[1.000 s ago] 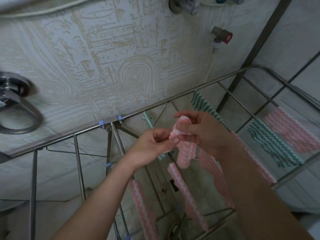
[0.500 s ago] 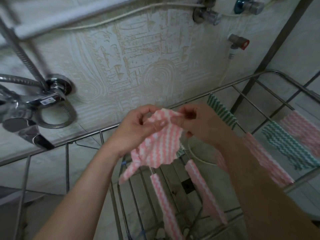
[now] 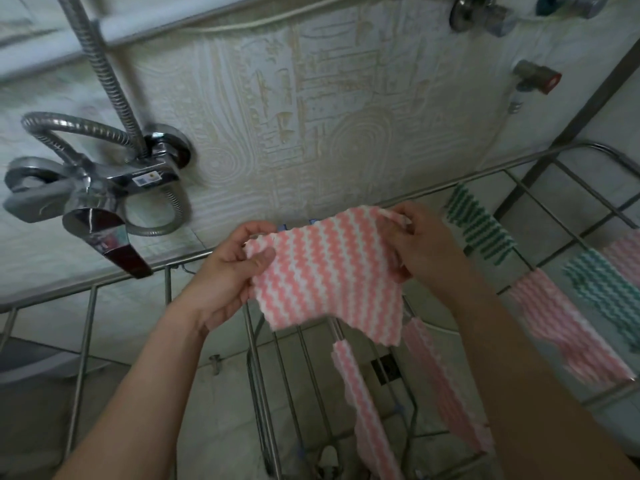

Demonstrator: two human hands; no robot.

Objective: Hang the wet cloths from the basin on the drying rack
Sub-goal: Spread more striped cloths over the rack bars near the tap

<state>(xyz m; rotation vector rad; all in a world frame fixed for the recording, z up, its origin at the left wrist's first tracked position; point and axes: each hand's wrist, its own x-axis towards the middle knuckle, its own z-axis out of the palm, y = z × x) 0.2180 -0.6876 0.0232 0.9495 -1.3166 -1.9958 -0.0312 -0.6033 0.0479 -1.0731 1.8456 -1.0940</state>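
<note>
Change: pink-and-white zigzag cloth (image 3: 329, 271), bunched a second ago, now spread flat at frame centre, left hand (image 3: 225, 275) and right hand (image 3: 422, 244) pinching its top corners above steel-wire drying rack (image 3: 121, 276), probably ready to drape.

Chrome mixer tap (image 3: 114, 183) w/ looped hose (image 3: 69, 117) on embossed wall (image 3: 311, 116); red-capped valve (image 3: 535, 77) upper right; poss. floor drain (image 3: 386, 368) below.

Both bare forearms reach up and forward, the left hand (image 3: 225, 275) pinching one top corner of the pink-striped cloth (image 3: 329, 271) under its thumb, the right hand (image 3: 427, 249) gripping the other corner with curled fingers
</note>
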